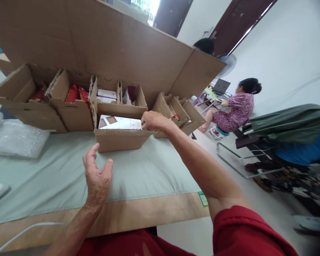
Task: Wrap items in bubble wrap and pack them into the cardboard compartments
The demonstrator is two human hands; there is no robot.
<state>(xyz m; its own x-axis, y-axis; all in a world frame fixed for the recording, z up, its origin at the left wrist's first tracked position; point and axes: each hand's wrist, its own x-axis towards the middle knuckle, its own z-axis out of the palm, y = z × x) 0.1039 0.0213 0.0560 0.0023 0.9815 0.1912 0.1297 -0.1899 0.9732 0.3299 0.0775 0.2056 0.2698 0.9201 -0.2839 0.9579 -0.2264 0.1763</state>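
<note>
My right hand is closed over the right end of a small open cardboard box, its fingertips curled inside the rim. Part of its grip is hidden by the hand itself. Inside this box lies a white carton with brown printed patches, right beside my fingers. Just in front of the box's left corner, my left hand hovers over the green cloth, fingers apart and nothing in them.
Behind stands a row of open cardboard bins holding red packets and a purple-edged white box. A tall cardboard panel backs them. Bubble wrap lies left. A seated person and a draped chair are right.
</note>
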